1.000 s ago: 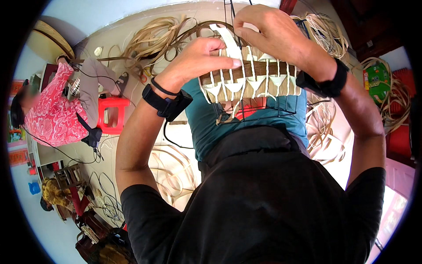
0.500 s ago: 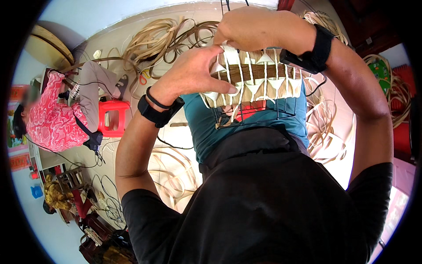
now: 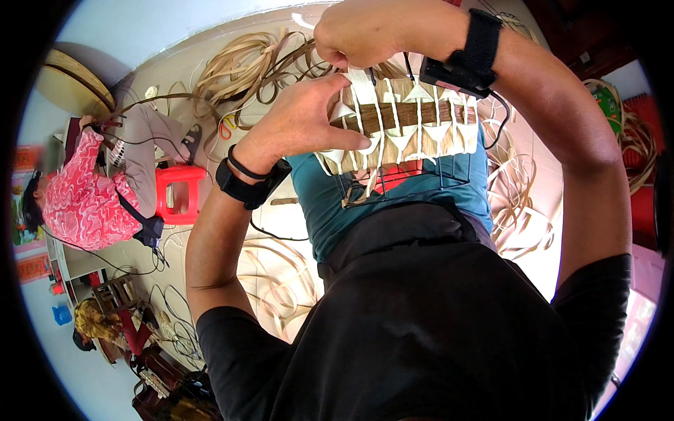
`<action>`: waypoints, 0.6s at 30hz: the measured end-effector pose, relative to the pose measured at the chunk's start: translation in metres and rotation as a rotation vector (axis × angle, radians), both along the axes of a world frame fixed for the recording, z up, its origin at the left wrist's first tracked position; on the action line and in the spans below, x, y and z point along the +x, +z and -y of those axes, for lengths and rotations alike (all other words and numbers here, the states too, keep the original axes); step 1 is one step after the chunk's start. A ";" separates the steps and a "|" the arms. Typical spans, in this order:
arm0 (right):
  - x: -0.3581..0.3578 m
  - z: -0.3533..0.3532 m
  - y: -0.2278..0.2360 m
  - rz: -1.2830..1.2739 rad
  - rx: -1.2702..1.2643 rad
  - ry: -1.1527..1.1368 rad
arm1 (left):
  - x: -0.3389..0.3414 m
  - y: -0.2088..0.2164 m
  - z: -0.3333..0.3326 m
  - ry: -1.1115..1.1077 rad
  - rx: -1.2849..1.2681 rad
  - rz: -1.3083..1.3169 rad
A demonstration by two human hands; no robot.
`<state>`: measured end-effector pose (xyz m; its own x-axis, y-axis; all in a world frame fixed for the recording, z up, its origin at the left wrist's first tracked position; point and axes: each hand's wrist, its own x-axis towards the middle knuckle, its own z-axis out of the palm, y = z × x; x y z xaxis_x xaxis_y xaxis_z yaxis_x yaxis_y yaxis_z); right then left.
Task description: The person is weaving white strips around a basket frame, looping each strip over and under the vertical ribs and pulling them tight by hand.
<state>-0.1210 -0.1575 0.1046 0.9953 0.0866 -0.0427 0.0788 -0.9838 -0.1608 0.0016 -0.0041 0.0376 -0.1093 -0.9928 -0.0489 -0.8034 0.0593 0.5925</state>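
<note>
A half-woven basket rests on my lap. Its tan and brown strips are bound with white strips over a black wire frame. My left hand is clamped on the basket's left end, thumb on the near face and the other fingers hidden behind it. Just above, my right hand is closed in a pinch at the far edge. A wide white strip runs up to its fingertips, and a loose white end shows beyond that hand.
Coils of tan and brown strips lie on the floor beyond my left hand, with more pale coils to the right. A person in a pink patterned shirt sits at the left, near a red stool. Cables trail over the floor.
My right hand has moved left and up, and a loose white end has come into view beyond it. My left hand keeps its grip; the basket has shifted slightly left.
</note>
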 end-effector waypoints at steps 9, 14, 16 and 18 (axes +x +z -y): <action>0.022 -0.009 -0.012 -0.198 -0.165 -0.132 | -0.001 -0.003 0.001 -0.018 -0.055 -0.059; 0.043 -0.017 -0.017 -0.274 -0.407 -0.044 | 0.002 -0.004 0.002 -0.049 -0.046 -0.042; 0.046 -0.022 -0.019 -0.234 -0.443 -0.003 | 0.003 -0.004 0.001 -0.052 -0.035 -0.033; 0.049 -0.025 -0.025 -0.228 -0.450 -0.071 | 0.004 -0.007 0.002 -0.067 -0.054 -0.040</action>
<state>-0.0725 -0.1324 0.0798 0.9592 -0.0577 -0.2769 0.0216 -0.9612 0.2750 0.0058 -0.0061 0.0309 -0.1762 -0.9843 0.0101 -0.7725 0.1446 0.6184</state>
